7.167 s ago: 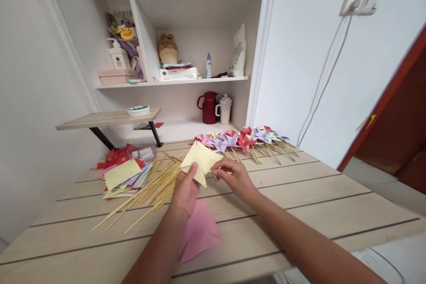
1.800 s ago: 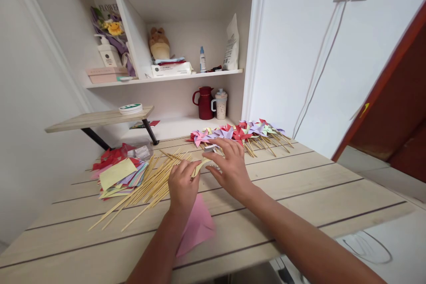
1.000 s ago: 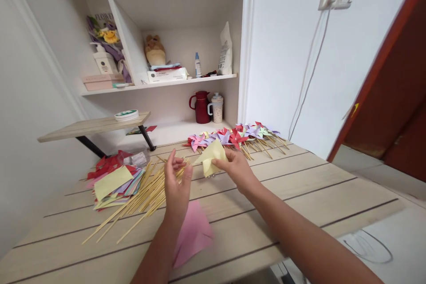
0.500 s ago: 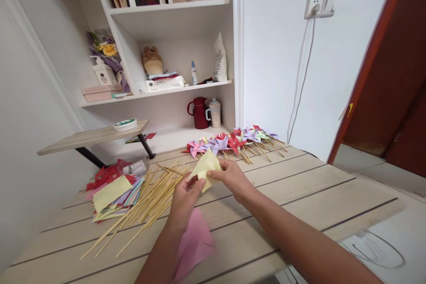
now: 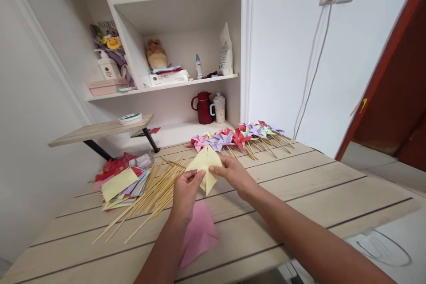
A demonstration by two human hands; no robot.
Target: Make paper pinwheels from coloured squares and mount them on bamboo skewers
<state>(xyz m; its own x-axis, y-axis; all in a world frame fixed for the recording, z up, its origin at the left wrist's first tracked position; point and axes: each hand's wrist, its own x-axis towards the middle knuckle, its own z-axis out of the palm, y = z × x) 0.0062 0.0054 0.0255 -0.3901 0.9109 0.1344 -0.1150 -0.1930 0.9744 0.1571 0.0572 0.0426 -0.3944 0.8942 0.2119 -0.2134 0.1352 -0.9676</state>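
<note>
A pale yellow paper square (image 5: 207, 159), turned corner-up and with slits running in from its corners, is held above the table between both hands. My left hand (image 5: 187, 186) pinches its left side, thumb on the front face. On the right side, my right hand (image 5: 231, 174) grips the paper with its thumb near the middle. Below the hands lies a pink paper square (image 5: 199, 235), also slit, partly behind my left forearm. Wooden sticks (image 5: 156, 191) spread over the table just left of my left hand.
Finished paper pinwheels (image 5: 233, 138) on sticks lie along the table's back. At left sits a stack of coloured paper (image 5: 121, 186), beside a clear plastic box (image 5: 143, 160) and below a small raised shelf (image 5: 100, 131). A red jug (image 5: 203, 108) and a cup (image 5: 218, 108) stand behind.
The yellow paper has been opened flat from a bent, folded shape and now faces me. Both hands still hold it; the camera view has shifted slightly.
</note>
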